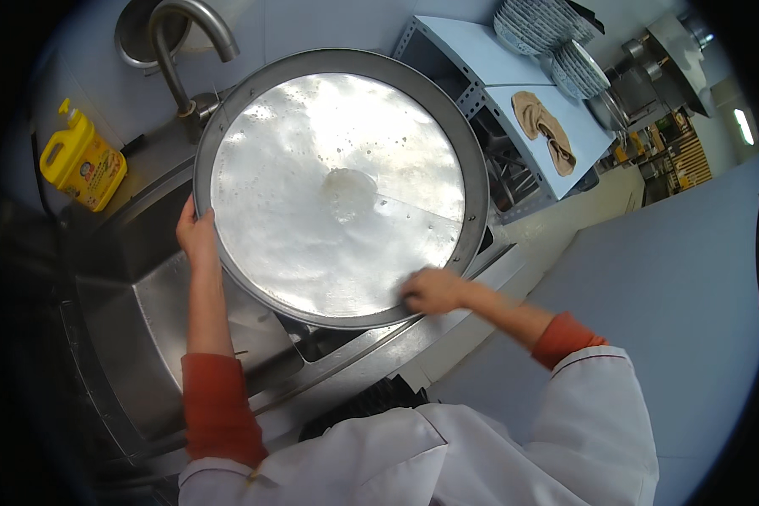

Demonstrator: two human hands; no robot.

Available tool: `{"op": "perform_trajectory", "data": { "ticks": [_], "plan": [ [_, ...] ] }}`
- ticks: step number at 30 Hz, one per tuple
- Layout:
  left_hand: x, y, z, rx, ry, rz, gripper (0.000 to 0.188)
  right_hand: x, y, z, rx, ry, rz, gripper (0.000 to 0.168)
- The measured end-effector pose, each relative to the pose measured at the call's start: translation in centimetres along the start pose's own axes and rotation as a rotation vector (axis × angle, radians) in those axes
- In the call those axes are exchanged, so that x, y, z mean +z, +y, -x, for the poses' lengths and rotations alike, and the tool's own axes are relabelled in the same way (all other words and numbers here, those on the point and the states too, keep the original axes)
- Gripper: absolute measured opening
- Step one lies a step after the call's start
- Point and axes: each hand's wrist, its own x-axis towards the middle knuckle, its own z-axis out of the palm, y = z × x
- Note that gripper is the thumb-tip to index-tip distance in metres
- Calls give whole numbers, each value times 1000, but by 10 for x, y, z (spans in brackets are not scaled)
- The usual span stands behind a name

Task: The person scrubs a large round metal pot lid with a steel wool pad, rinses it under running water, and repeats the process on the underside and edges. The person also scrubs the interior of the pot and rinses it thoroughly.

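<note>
A large round metal lid or pan [278, 209] with a grey rim lies over the edge of a stainless steel sink [209, 316]. Its wet surface shows droplets and a brownish patch at the middle. My left hand [197, 234] grips the rim at the left, thumb on top. At the lower right of the rim, my right hand [435, 291] is closed around a small dark thing pressed to the metal; the hand is blurred, and I cannot tell what the thing is.
A curved faucet [171, 63] rises behind the round metal piece. A yellow pump jug [85, 158] stands on the left ledge. To the right, a shelf unit [518, 120] bears a brown cloth [544, 129] and stacked patterned bowls [537, 25]. A round metal pan [152, 28] leans at the wall.
</note>
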Motion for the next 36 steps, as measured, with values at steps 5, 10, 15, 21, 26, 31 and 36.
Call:
{"op": "perform_trajectory", "data": {
  "ticks": [5,10,15,21,26,31,36],
  "plan": [
    [6,4,3,-15,-7,-71,49,-84,84,18,41,308,149,21],
    [5,3,0,15,3,-64,52,-92,94,14,257,-56,643,20],
    [5,4,-1,-10,-3,-31,53,-56,72,-7,224,-197,591,21],
    [1,6,-1,-20,-23,-60,55,-60,78,-6,382,-50,683,19],
    [3,4,-6,-6,-16,-35,58,-76,85,-4,404,101,500,18],
    [4,3,-5,-34,-11,-42,60,-90,81,-11,341,5,553,17],
    [7,14,2,-38,-9,-50,66,-87,73,-10,133,77,724,16]
  ]
}}
